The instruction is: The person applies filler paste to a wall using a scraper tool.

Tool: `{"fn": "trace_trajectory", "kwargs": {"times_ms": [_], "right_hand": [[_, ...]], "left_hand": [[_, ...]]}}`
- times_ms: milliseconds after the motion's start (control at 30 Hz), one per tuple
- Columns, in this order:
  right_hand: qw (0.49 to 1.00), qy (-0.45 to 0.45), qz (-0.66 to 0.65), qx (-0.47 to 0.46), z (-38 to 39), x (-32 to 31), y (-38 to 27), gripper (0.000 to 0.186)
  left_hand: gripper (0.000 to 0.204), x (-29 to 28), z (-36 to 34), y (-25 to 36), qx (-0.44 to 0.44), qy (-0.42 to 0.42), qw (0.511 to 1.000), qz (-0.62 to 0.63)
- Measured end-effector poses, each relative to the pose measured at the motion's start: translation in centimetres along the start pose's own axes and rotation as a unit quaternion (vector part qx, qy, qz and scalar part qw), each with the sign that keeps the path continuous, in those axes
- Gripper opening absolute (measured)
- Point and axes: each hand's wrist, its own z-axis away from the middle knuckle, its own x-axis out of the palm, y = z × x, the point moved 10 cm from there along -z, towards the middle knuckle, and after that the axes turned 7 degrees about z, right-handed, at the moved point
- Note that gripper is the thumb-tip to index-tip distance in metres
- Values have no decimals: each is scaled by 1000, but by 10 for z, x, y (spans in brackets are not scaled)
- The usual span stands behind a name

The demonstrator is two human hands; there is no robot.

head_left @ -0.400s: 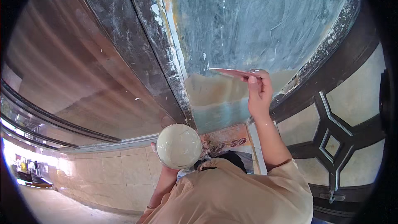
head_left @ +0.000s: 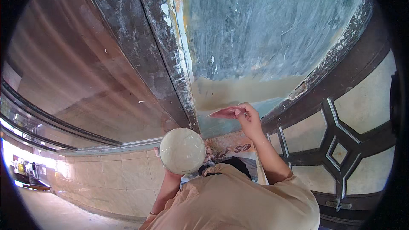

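Note:
My left hand (head_left: 172,176) is closed on a round bowl (head_left: 182,150), holding it from below; its inside looks pale cream and smooth with glossy streaks. Most of those fingers are hidden under the bowl. In my right hand (head_left: 249,121) is a thin, flat reddish spreader (head_left: 226,112), pinched between thumb and fingers. The spreader's blade points left, against or close to the lower part of the blue-grey wall panel (head_left: 260,30). Just above it, a smooth beige band of coating (head_left: 238,89) runs across the panel.
A dark, paint-flecked frame (head_left: 159,47) borders the panel on the left, beside a glossy brown surface (head_left: 81,59). To the right stands a dark door (head_left: 313,155) with pale inset panels and a latch. Beige tiles (head_left: 113,174) line the lower wall at left.
My right hand and the spreader have moved down and a little left along the panel. The beige band looks more even. The bowl has stayed nearly in place.

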Motion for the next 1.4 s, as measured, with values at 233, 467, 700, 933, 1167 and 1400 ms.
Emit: {"fn": "trace_trajectory", "kwargs": {"times_ms": [233,467,700,933,1167,1400], "right_hand": [[982,-46,-105,149,2,8,23,13],[992,-28,91,85,10,-10,20,10],[968,-153,-141,138,27,13,62,37],[946,-221,-128,202,60,44,99,51],[910,-222,-187,297,77,59,130,26],[888,-218,-276,298,71,72,97,22]], "left_hand": [[112,-27,0,5,8,48,999,-23],[111,-36,-1,10,15,58,998,-19],[110,-47,-3,14,16,69,997,-17],[109,-54,3,21,27,85,996,-13],[108,-63,14,25,49,104,993,-2],[107,-69,21,29,64,118,991,0]]}}
